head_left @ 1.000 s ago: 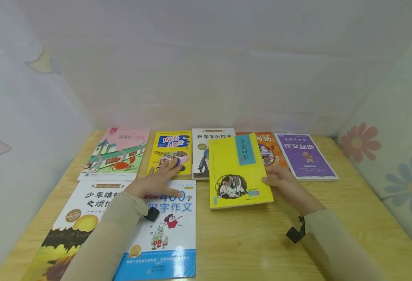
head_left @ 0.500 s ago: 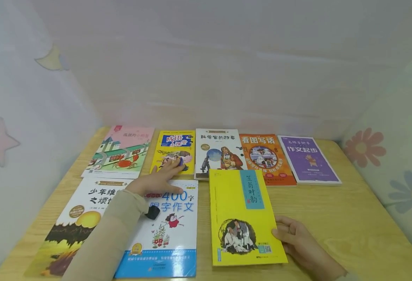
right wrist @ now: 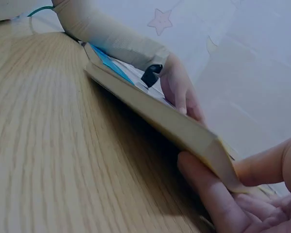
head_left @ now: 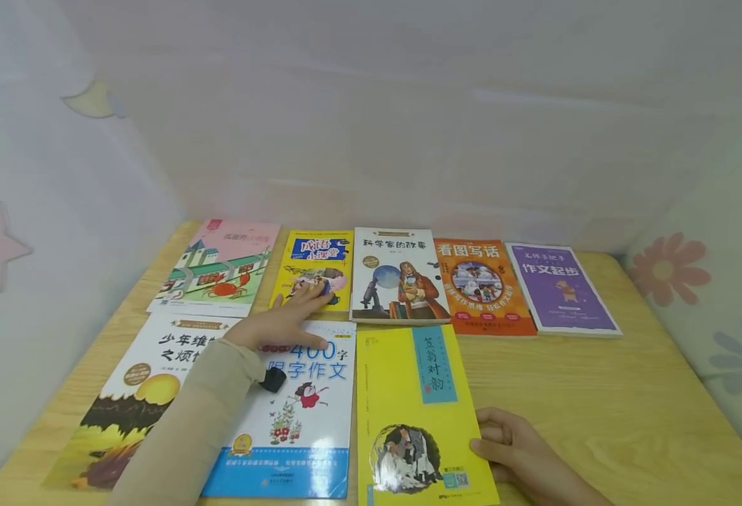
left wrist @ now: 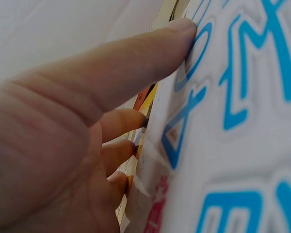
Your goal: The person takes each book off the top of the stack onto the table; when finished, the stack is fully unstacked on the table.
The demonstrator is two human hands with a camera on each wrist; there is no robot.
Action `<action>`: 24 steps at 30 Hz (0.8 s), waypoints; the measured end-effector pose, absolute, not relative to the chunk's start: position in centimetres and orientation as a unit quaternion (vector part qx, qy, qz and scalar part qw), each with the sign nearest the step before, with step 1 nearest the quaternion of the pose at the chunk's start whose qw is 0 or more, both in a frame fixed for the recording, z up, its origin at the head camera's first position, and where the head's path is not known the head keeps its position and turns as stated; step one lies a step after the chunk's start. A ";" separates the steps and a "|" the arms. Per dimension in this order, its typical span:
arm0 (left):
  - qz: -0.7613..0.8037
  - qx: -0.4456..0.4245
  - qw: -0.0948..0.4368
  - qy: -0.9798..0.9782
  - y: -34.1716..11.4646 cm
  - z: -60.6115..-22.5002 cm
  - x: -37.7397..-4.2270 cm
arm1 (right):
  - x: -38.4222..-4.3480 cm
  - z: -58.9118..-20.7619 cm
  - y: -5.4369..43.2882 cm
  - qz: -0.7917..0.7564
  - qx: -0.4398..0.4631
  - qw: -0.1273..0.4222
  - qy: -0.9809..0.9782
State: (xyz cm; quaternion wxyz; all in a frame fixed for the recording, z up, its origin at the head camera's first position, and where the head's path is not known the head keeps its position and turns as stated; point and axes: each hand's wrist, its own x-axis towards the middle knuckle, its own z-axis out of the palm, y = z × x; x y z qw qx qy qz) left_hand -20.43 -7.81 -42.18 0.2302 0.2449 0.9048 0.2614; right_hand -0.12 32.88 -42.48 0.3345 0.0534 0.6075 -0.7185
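My right hand (head_left: pixel 515 450) pinches the right edge of a yellow book (head_left: pixel 402 407) with a blue title strip. In the right wrist view the thumb lies on the cover of this thick book (right wrist: pixel 155 114) and the fingers are under it, with its near edge tilted above the wood. My left hand (head_left: pixel 282 325) rests with spread fingers across a white and blue book (head_left: pixel 314 414) and the small yellow book (head_left: pixel 314 249) behind it. Up close, the left thumb (left wrist: pixel 140 58) touches the white cover with blue characters.
A pink book (head_left: pixel 238 256) lies at the back left. Along the back are a white book (head_left: pixel 399 274), an orange book (head_left: pixel 481 288) and a purple book (head_left: pixel 563 288). Under my left forearm is a sunset-cover book (head_left: pixel 124 407). Cloth walls surround the wooden table (head_left: pixel 599 407).
My right hand has brought the yellow book toward me from over the back row, then left beside the white and blue book. The orange and white books are uncovered. My left hand stays in place.
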 end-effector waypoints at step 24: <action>0.271 0.250 0.225 0.902 -7.9 -42.5 -20.6 | -6.1 -38.7 32.3 -0.407 -0.068 0.190 0.891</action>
